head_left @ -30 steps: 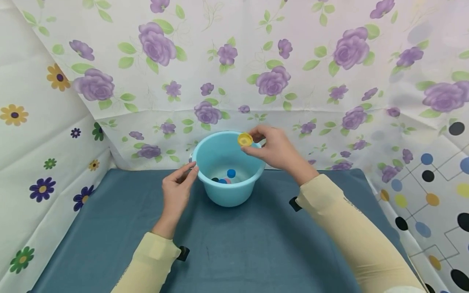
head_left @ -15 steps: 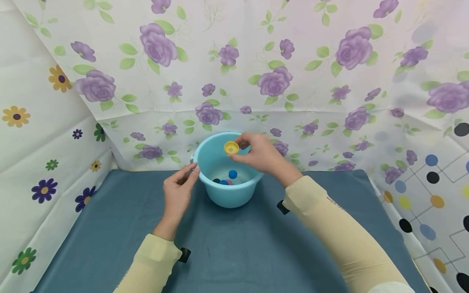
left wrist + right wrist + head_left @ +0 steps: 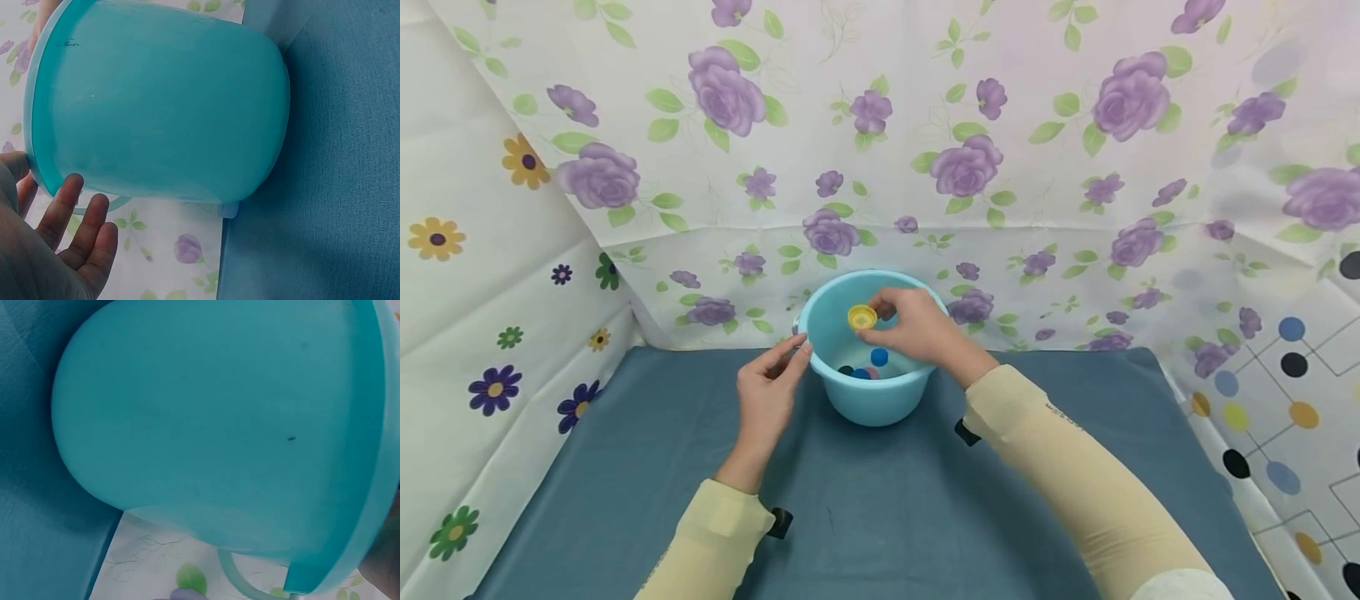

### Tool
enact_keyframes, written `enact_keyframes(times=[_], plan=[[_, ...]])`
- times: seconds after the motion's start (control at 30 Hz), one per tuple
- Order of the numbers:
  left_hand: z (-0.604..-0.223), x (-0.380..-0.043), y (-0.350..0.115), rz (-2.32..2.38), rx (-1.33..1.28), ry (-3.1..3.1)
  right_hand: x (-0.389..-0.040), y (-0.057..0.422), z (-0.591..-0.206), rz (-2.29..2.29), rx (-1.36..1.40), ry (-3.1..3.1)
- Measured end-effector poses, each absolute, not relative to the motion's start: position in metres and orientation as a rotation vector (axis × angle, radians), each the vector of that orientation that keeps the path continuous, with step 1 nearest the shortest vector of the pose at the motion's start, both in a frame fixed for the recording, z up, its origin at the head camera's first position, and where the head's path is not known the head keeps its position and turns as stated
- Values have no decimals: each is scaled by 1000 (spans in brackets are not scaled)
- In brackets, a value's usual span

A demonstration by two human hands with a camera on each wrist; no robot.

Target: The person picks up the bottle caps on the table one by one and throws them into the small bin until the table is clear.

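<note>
A light blue bucket (image 3: 876,408) stands upright on the table. My left hand (image 3: 766,396) pinches its rim at the left side between thumb and forefinger; the other fingers (image 3: 94,234) are spread away from the wall. Over the bucket's mouth, my right hand (image 3: 917,329) holds a yellow bottle cap (image 3: 862,317) by its edge, the hollow side facing me. On the bucket's bottom lie a blue cap (image 3: 879,357), a second blue cap (image 3: 861,374), a pink one (image 3: 872,372) and a black one (image 3: 846,370), partly hidden by the front rim.
A blue-grey cloth (image 3: 880,508) covers the table. Behind the bucket hangs a white sheet (image 3: 910,192) with purple flowers, and patterned sheets close off both sides. The bucket's handle (image 3: 119,203) hangs down at its back.
My right hand has moved left and down with the yellow bottle cap, from the bucket's right rim to over its opening. My left hand has kept its hold on the rim.
</note>
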State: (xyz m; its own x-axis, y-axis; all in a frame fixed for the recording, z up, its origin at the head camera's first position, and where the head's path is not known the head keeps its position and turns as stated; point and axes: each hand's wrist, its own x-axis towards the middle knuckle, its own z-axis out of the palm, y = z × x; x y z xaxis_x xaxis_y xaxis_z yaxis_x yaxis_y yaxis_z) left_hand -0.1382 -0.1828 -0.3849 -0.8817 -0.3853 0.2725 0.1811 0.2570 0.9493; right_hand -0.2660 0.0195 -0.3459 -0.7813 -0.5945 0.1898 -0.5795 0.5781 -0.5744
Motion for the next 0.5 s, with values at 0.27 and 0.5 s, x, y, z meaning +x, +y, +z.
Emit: enact_keyframes(times=[0.27,0.5], plan=[[-383,-137,-182,-1658,194,-2078,-265,20,-351,-992,-1029,2760],[-384,-138,-183,-1643,194,-2078,-265,20,-351,-971,-1040,2745]])
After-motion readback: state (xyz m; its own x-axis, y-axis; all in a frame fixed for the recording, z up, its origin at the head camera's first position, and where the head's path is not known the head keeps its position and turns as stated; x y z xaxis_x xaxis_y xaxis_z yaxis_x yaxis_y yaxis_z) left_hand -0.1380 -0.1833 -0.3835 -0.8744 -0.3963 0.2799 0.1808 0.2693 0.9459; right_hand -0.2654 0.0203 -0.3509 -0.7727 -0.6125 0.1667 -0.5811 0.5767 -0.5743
